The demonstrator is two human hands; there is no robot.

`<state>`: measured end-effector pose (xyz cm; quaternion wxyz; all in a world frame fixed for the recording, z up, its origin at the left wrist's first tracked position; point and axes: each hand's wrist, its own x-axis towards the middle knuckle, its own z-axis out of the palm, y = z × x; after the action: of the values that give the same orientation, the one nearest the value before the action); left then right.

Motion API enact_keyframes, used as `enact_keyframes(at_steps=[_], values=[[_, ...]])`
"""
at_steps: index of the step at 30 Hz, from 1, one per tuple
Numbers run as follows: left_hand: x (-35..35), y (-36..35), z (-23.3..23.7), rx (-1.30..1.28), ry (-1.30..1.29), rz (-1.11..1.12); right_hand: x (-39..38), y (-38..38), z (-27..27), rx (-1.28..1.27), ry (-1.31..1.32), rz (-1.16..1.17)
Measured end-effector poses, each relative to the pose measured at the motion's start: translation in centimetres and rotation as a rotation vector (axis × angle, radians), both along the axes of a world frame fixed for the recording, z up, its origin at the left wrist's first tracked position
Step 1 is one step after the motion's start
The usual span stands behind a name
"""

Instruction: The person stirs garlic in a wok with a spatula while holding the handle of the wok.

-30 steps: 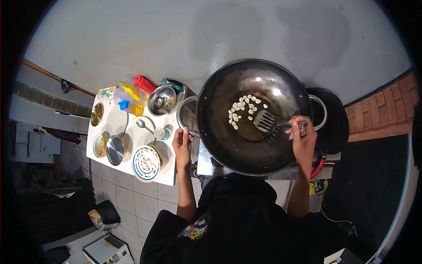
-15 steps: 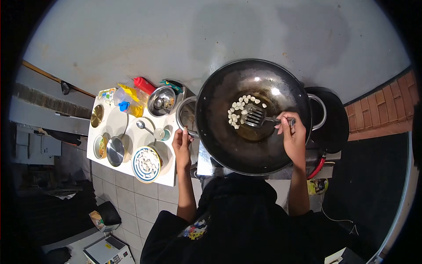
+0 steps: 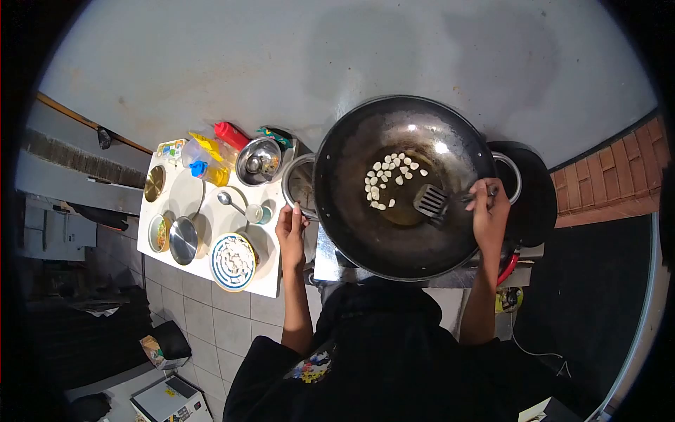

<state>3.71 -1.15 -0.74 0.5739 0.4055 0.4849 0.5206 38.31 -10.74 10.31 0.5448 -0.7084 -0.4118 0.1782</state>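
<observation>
A large dark wok [image 3: 351, 232] stands in front of me, with a little oil at its bottom. Several pale, round slices [image 3: 377, 172] lie together in the oil, left of its middle. My right hand [image 3: 490, 214] is wrapped round the handle of a slotted spatula [image 3: 431, 202], whose slotted head is low over the wok's bottom, right of the slices. At the wok's left side, my left hand [image 3: 291, 228] has its fingers closed on the lower end of the loop handle [image 3: 287, 184].
A white table [image 3: 200, 266] on the left carries a blue-ringed plate [image 3: 233, 283] of white pieces, a steel bowl [image 3: 245, 174], a spoon [image 3: 225, 198], an oil bottle [image 3: 218, 176], a red bottle [image 3: 230, 135] and a lid [image 3: 183, 240]. The wall [image 3: 246, 63] rises behind the wok.
My right hand has drawn the spatula to the right, away from the slices, and a few slices now lie further apart. My left hand stays at the wok's handle.
</observation>
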Motion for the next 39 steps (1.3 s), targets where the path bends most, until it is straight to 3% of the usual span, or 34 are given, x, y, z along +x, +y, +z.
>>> enact_keyframes(at_steps=[6, 17, 23, 24, 27, 32, 39], values=[[0.2, -0.1, 0.5, 0.004, 0.001, -0.006, -1.6, 1.9, -1.3, 0.241, 0.198, 0.204], [0.1, -0.1, 0.0, 0.005, 0.022, 0.005, 1.0, -1.0, 1.6, -0.025, -0.103, 0.027], [0.0, -0.1, -0.1, -0.011, 0.021, -0.006, 0.3, 0.3, -0.4, 0.064, 0.072, 0.014], [0.1, -0.2, 0.0, -0.009, 0.016, -0.009, 0.1, 0.7, -0.9, 0.104, 0.122, 0.106], [0.0, 0.0, 0.1, 0.003, 0.022, -0.010, -0.8, 1.2, -0.8, 0.198, 0.108, 0.211], [0.3, -0.1, 0.5, 0.010, -0.024, 0.010, -1.2, 0.6, 1.2, 0.228, 0.075, 0.198], [0.0, 0.0, -0.1, 0.010, 0.037, -0.005, 0.5, -0.8, 1.5, 0.078, -0.035, 0.093]])
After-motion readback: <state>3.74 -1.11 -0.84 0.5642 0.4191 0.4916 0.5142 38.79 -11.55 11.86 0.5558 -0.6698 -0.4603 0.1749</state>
